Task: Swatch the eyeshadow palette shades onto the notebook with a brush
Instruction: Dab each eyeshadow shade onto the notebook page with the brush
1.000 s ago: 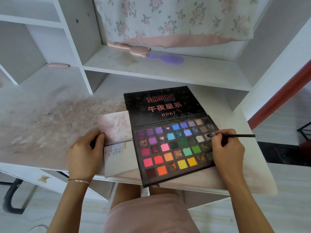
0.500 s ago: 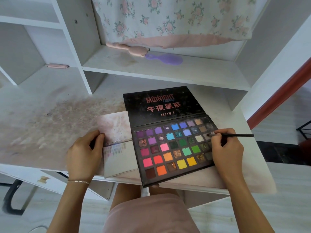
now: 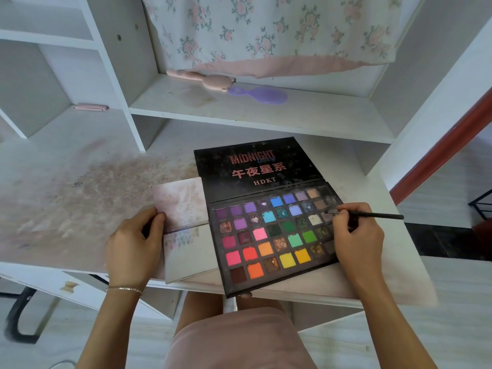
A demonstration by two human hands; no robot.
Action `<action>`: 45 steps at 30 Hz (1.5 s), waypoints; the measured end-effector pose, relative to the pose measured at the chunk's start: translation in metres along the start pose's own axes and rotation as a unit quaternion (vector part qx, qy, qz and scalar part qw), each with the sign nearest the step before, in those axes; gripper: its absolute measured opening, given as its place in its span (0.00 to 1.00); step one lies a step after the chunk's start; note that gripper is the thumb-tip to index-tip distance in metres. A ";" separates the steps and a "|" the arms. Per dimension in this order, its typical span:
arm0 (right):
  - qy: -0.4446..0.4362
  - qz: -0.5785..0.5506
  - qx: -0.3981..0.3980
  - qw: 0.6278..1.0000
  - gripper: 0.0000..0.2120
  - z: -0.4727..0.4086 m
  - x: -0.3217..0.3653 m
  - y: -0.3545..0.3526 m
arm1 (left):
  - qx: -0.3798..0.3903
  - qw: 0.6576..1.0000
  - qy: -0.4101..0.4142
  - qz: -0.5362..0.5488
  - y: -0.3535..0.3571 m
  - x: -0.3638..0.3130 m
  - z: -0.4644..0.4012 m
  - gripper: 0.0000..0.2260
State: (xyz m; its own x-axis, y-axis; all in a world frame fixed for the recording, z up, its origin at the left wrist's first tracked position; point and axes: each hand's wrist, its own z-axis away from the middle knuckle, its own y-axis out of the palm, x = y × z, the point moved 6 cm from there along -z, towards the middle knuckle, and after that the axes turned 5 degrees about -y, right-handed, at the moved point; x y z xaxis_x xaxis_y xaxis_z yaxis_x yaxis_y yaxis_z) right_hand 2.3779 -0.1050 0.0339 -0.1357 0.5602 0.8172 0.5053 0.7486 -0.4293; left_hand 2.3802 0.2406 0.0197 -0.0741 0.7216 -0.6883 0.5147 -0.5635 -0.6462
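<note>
The palette lies open on the desk, its black lid flat behind the pans and its near corner jutting past the desk's front edge. The pans run in rows of purples, blues, greens, pinks, oranges and yellows. The right hand pinches a thin black brush between curled fingers, the handle pointing out to the right. The brush tip rests on a dull greyish pan near the palette's right edge, in the second row from the back.

Just left of the palette, and touching its edge, lies the notebook, open, its pages smudged with pink and faint coloured streaks. The left hand holds the notebook's left side, thumb lying on the upper page and fingers curled at the edge; a thin bracelet circles that wrist.

The desk is stained with pinkish powder to the left. On the shelf behind lie a pink brush-like object and a purple hairbrush, under a hanging floral cloth. A small pink item sits in the left cubby.
</note>
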 end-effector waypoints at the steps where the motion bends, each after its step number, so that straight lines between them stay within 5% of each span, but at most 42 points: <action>1: -0.003 -0.010 0.004 1.000 0.11 0.001 0.002 0.000 | 0.000 1.000 -0.001 -0.001 0.000 0.000 0.000 0.06; 11: -0.088 -0.091 0.125 0.984 0.12 0.036 0.060 0.048 | 0.003 1.000 -0.011 0.015 0.002 0.001 0.000 0.06; 23: -0.077 -0.115 0.300 0.944 0.10 0.061 0.096 0.130 | 0.012 1.000 -0.004 0.015 0.000 0.001 -0.001 0.05; 45: -0.076 -0.092 0.340 0.933 0.09 0.063 0.091 0.142 | 0.006 1.000 -0.012 -0.007 -0.004 0.000 -0.001 0.05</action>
State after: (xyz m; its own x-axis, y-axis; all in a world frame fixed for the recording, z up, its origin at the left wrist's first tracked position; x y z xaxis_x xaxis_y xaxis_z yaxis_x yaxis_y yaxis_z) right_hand 2.3835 0.0748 0.0226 -0.3130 0.4048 0.8592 -0.1885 0.8601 -0.4740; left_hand 2.3791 0.2431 0.0220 -0.1021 0.7189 -0.6876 0.5025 -0.5593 -0.6593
